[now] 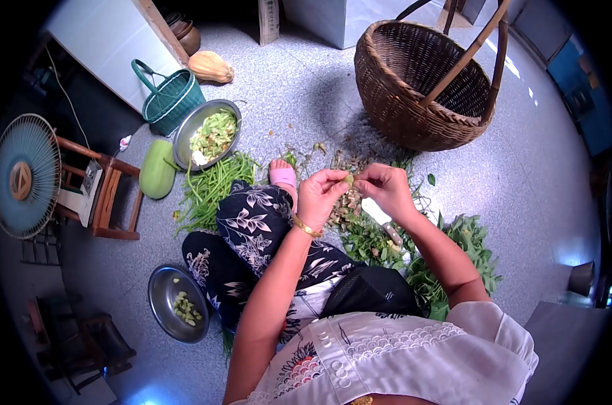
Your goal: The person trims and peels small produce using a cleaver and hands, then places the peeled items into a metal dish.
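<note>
My left hand (pixel 323 196) and my right hand (pixel 387 189) meet in front of my knees, fingertips pinched together. Between them is a small yellow-green vegetable piece (pixel 349 179), too small to identify. On the floor below lie brown peelings (pixel 346 206) and a knife (pixel 383 219) with a wide blade and a riveted handle. Leafy greens (pixel 366 244) spread around the knife. By my left knee, a metal bowl (pixel 158 312) holds several pale green pieces (pixel 186 308).
A large wicker basket (pixel 414 115) stands ahead right. Long green beans (pixel 218 182), a metal basin (pixel 233 138) of cut vegetables, a green gourd (pixel 157 170), a green basket (pixel 173 101) and a pumpkin (pixel 211 67) are at left. A fan (pixel 28 177) stands far left.
</note>
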A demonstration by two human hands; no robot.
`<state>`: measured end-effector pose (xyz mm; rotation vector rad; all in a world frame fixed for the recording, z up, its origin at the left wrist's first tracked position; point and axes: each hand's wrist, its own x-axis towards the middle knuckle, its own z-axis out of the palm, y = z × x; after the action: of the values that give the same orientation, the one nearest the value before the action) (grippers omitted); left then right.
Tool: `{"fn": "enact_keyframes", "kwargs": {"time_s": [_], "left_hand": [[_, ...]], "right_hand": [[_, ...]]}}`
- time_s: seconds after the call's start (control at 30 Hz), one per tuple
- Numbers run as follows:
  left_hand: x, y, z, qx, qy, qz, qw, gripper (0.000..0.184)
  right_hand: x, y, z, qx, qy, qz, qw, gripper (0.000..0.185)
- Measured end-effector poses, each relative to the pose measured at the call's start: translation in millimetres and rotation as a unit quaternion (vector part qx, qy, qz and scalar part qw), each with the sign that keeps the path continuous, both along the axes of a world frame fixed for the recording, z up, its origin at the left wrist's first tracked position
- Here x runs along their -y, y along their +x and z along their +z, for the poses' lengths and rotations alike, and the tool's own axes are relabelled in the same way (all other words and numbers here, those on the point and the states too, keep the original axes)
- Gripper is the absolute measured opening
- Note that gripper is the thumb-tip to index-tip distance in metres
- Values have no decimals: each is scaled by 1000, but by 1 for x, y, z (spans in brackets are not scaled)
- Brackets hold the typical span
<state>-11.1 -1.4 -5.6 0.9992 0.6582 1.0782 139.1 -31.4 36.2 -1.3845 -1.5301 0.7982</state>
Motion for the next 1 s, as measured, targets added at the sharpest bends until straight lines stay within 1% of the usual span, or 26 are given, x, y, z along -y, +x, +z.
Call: {"fn": "enact_keyframes", "kwargs": {"time_s": [0.07,0.13,0.23,0.3,0.33,0.4,0.43,0.47,0.5,0.57,0.63,0.7,0.8,0.87,0.93,1.0], "left_hand": [[-1,0,-3,-12,38,-4,999,18],[0,1,-5,-18,38,-4,999,18],[-1,2,-6,-27,43,-8,999,19],[0,2,-6,-30,46,-12,998,19],[1,3,-5,-19,40,-11,999,19],[0,2,-2,-9,35,-8,999,18],[0,1,0,9,4,-21,1000,18],[-1,0,2,27,-27,-33,999,18],[0,-1,4,27,-27,-33,999,18],[0,-2,10,97,-79,-58,990,20],[-1,-3,9,105,-79,-58,990,20],[-1,-4,8,112,-80,-56,989,20],[-1,-1,5,88,-46,-32,995,22],[-1,0,3,37,-10,5,999,22],[0,0,4,29,-14,8,999,22],[1,2,4,22,-19,11,1000,23]], "right_hand": [[0,1,1,3,-4,0,1000,6],[1,1,2,6,-7,0,1000,6],[1,-2,0,39,17,-14,999,6],[0,-4,-3,47,34,-48,997,7],[-1,-5,-3,47,35,-48,997,7],[-1,-7,-3,-6,15,-58,998,9],[-3,-7,-4,-6,15,-58,998,9],[-5,-6,-6,-34,13,-49,998,9],[-6,-5,-8,-62,10,-41,997,8],[-7,-4,-7,-68,15,-33,997,8],[-7,-4,-3,-73,19,-24,997,7],[-4,-6,5,-32,18,-29,999,8],[-4,-10,3,-52,33,-39,997,10],[-5,-10,3,-52,30,-39,997,10],[-5,-10,4,-51,27,-39,998,10],[-4,-12,6,-6,74,-48,996,10]]}}
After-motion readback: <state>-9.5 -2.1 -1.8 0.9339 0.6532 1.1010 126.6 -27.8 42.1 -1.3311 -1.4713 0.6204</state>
